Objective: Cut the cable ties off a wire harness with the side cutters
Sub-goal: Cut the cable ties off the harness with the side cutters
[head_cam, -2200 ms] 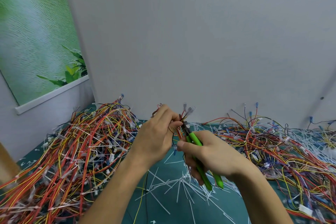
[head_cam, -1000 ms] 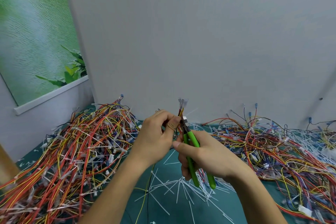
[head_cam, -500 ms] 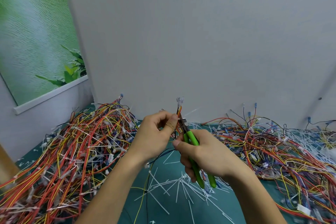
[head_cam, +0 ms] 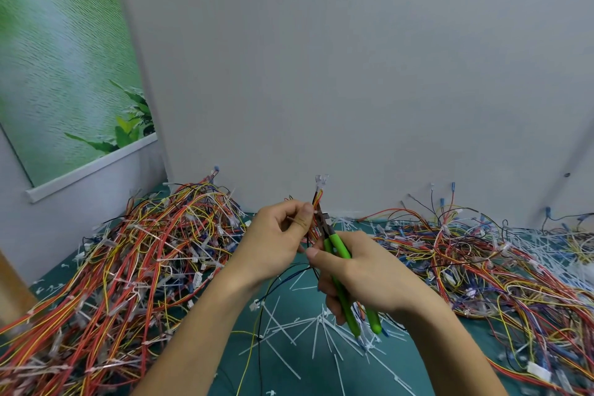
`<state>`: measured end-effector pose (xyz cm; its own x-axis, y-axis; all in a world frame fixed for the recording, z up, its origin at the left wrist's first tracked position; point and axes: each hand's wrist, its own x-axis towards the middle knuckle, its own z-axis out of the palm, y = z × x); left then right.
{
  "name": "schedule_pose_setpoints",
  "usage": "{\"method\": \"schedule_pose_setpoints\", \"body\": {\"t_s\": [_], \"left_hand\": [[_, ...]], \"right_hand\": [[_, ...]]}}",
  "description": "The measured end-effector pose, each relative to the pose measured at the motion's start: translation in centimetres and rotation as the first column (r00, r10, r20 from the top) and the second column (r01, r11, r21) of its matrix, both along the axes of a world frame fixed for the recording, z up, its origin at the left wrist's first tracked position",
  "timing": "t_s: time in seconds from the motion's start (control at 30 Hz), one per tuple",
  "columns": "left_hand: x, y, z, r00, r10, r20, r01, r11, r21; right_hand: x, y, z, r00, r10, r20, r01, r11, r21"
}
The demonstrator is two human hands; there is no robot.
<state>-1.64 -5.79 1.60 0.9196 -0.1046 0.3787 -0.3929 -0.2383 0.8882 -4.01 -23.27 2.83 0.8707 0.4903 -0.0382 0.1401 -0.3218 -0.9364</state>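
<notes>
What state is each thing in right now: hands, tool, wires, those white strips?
Wire harness, held upright, clear connector on top.
Side cutters, nose against the harness; blades too small to judge.
Left hand, pinching the harness.
Right hand, gripping the cutters' green handles.
White cut ties, scattered loose on the table.

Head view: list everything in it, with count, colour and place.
harness: one, red, yellow and black wires, clear plug on top, raised at centre
cutters: one, green handles, centre, tip at harness
table: one, teal top, foreground
left heap: one, mostly red, orange and yellow wires, table left
right heap: one, the same colours plus blue, table right
cut ties: many, white, table centre
wall: one, grey, behind
poster: one, green with leaves, upper left
left hand: one, pinches harness
right hand: one, grips cutters
</notes>
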Motion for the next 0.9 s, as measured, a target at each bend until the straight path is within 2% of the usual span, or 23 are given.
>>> {"method": "schedule_pose_setpoints", "body": {"t_s": [0.17, 0.27, 0.53, 0.73, 0.9], "left_hand": [[0.0, 0.0, -0.2, 0.993, 0.044, 0.111, -0.048, 0.999, 0.026], [0.1, -0.1, -0.3, 0.982, 0.079, 0.174, -0.093, 0.993, 0.072], [-0.3, -0.6, 0.1, 0.949, 0.160, 0.273, -0.198, 0.973, 0.116], [-0.7, -0.9, 0.0, 0.870, 0.189, 0.456, -0.294, 0.940, 0.171], [-0.7, -0.7, 0.2, 0.836, 0.163, 0.524, -0.320, 0.921, 0.222]], "right_hand": [[0.0, 0.3, 0.0, 0.999, -0.002, -0.039, 0.005, 0.997, 0.076], [0.2, 0.2, -0.2, 1.000, -0.012, -0.018, 0.013, 0.998, 0.063], [-0.2, 0.3, 0.3, 0.997, 0.005, -0.078, 0.004, 0.993, 0.117], [-0.7, 0.0, 1.2, 0.990, 0.069, -0.125, -0.051, 0.988, 0.142], [-0.6, -0.1, 1.1, 0.994, 0.043, -0.101, -0.032, 0.993, 0.114]]}}
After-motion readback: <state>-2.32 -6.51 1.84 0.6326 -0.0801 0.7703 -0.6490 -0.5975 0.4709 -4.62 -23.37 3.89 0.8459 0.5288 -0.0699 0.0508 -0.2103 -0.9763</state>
